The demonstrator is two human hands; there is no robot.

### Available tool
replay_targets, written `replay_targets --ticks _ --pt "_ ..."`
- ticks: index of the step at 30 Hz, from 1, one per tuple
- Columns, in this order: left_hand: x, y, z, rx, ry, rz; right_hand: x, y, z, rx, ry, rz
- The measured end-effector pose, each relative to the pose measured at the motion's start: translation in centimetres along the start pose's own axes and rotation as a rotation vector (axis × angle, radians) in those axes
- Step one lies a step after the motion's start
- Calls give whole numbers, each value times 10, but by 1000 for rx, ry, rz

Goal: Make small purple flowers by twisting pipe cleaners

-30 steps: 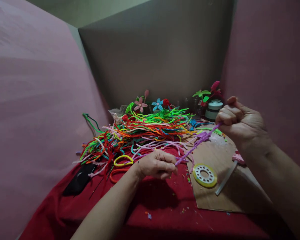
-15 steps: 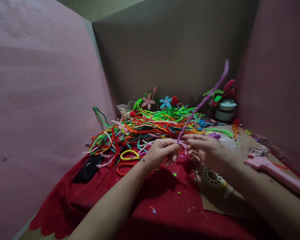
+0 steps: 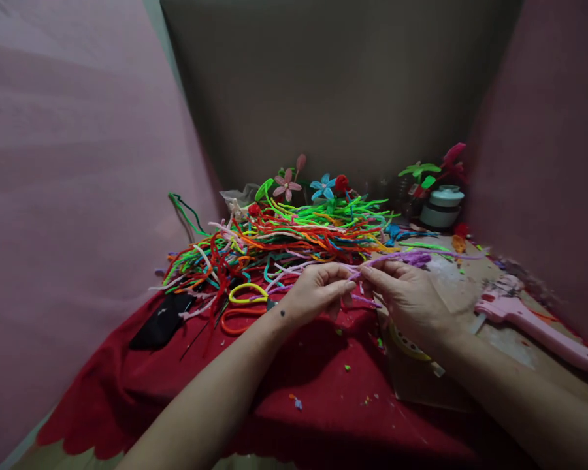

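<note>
My left hand (image 3: 318, 292) and my right hand (image 3: 406, 297) meet fingertip to fingertip over the red cloth (image 3: 284, 385). Both pinch the near end of a purple pipe cleaner (image 3: 411, 257). The rest of it runs low to the right, over the cardboard sheet (image 3: 509, 339). Just behind my hands lies a big heap of pipe cleaners (image 3: 294, 245) in many colours.
Pipe-cleaner flowers (image 3: 304, 185) stand behind the heap. A white jar (image 3: 441, 207) sits at the back right, a pink tool (image 3: 534, 323) on the cardboard at the right. A yellow-handled and orange-handled pair of scissors (image 3: 242, 303) and a black object (image 3: 161, 328) lie at the left. Pink walls close both sides.
My right hand came down from the upper right to meet my left hand. The purple pipe cleaner swung up into the air, then dropped flat to the right.
</note>
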State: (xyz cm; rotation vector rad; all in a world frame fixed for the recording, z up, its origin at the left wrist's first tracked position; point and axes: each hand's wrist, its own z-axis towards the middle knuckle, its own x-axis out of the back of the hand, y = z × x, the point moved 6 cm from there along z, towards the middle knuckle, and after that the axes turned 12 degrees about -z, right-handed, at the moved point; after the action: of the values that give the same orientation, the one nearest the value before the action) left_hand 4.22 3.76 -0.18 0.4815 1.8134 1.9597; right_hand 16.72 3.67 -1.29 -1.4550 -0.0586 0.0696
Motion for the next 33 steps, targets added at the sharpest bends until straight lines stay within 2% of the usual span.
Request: replay_targets --ticks 7,13,18,21,23,24,26,29,33 --pt "1 2 -2 -59 78 90 -1 0 -2 -7 8 27" --pt "1 2 -1 -60 81 119 -3 -5 -3 63 -8 30" --pt "3 14 -5 -111 43 244 -2 -10 -8 143 31 -161" --pt "28 33 -22 -146 151 370 -1 -9 -9 197 55 -282" --pt "51 40 -41 -96 220 508 0 -6 -9 228 65 -332" --pt "61 41 -51 -60 214 620 -1 -5 -9 244 66 -349" --pt "83 36 -69 60 209 871 -3 -4 -9 261 52 -375" --pt "106 17 -88 209 157 1223 -4 -2 -8 234 34 -370" --pt "114 -5 -95 207 139 1403 -2 1 -8 178 43 -323"
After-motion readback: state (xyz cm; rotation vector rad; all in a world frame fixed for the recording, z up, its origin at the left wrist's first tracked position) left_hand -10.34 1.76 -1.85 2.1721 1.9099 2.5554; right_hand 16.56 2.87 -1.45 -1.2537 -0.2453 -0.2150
